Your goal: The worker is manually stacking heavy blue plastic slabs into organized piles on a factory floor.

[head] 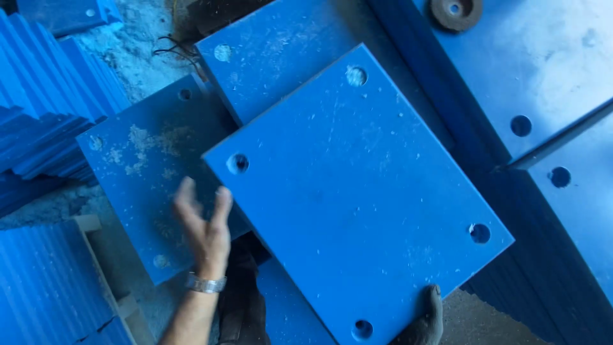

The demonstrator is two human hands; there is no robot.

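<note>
Large blue rectangular plastic plate with four corner holes (357,204) sits centre frame, tilted diagonally, top face dusty and scratched. It lies over other blue plates of the same kind: one dusty plate (143,172) under its left edge, another plate (274,57) behind it on the far side.

Right hand (424,319), dark and grimy or gloved (cannot tell which), is at the near edge of the big plate by its near corner hole. Fingers curl up around the plate edge, so it grips the plate there; most of the hand is hidden below the frame.

Left hand (204,230) is bare, with a metal wristband (205,284) on the wrist. Palm open, fingers spread and slightly blurred. It holds nothing and hovers just left of the big plate's left edge, above the dusty lower plate. Cannot tell if the fingertips touch either plate.

Far left: stack of thin blue ribbed sheets (45,96), fanned out. Near left: another ribbed blue sheet pile (45,287) with a pale wooden strip (89,223) beside it. Right: thick long blue slabs with round holes (530,83), running near to far. Far right top: brown round disc with centre hole (454,9) resting on a slab. Grey dusty floor (137,45) shows between the stacks at far left.
</note>
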